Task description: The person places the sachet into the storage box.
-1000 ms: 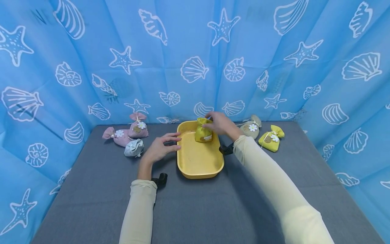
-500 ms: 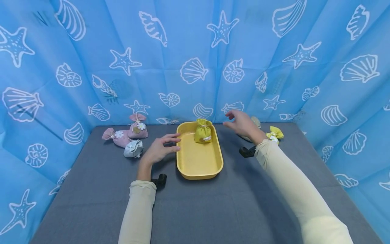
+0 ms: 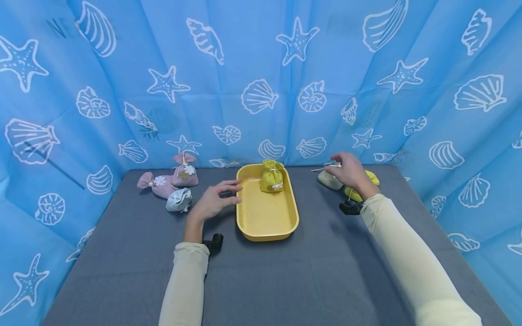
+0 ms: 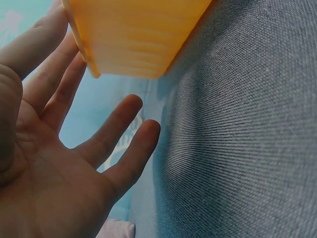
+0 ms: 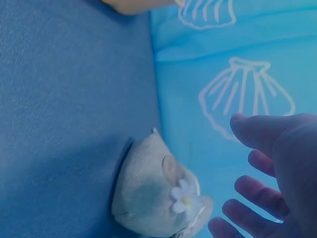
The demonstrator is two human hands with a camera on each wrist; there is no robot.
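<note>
My left hand (image 3: 215, 199) rests its fingers against the left rim of a yellow tray (image 3: 267, 222); in the left wrist view, some of the fingers (image 4: 53, 82) lie at the rim and the others are spread below it. A small yellow drawstring pouch (image 3: 271, 179) stands inside the tray at its far end. My right hand (image 3: 350, 171) hovers over a beige pouch (image 3: 329, 180), partly hiding it. The right wrist view shows that pouch with a white flower (image 5: 184, 200), and the fingers loosely bent near its tied end, holding nothing.
A second yellow pouch (image 3: 353, 194) lies beside the beige one, partly behind my right hand. Two pink pouches (image 3: 162, 186) and a pale grey-blue pouch (image 3: 178, 200) sit left of the tray. A blue seashell curtain (image 3: 261, 122) borders the grey-covered table (image 3: 261, 280).
My right hand has let go of the yellow pouch, leaving it in the tray, and has moved right to the beige pouch. My left hand has stayed at the tray's rim.
</note>
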